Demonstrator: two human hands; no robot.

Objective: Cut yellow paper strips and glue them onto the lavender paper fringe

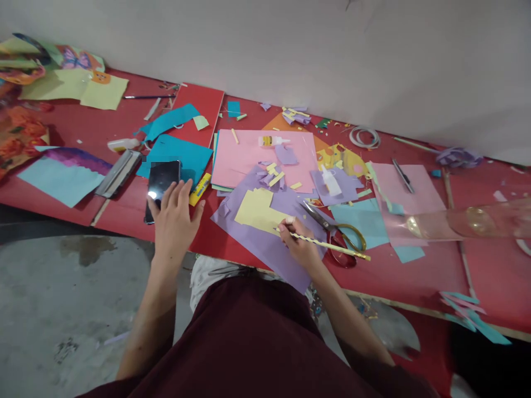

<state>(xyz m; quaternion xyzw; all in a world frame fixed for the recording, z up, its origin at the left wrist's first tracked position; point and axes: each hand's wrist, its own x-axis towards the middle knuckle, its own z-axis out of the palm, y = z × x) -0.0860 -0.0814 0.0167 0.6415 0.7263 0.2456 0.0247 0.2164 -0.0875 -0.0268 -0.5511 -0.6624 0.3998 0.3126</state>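
Observation:
My right hand [299, 242] grips a striped pencil [332, 246] with its tip on a pale yellow paper piece [257, 210]. That piece lies on a purple sheet [269, 243] at the red table's near edge. My left hand [174, 218] rests with spread fingers on the lower part of a black phone [161, 179] that lies flat on the table. A yellow utility knife [200, 189] lies just right of that hand. Scissors [336, 229] with yellow-green handles lie right beside my right hand.
A pink sheet [249, 160] with a glue bottle [271, 141] lies behind the purple one. Blue sheets [178, 152], paper scraps, a second glue bottle [332, 182] and a stapler-like tool [118, 172] cover the red table [415, 271]. A wall rises close behind. Grey floor lies to the left.

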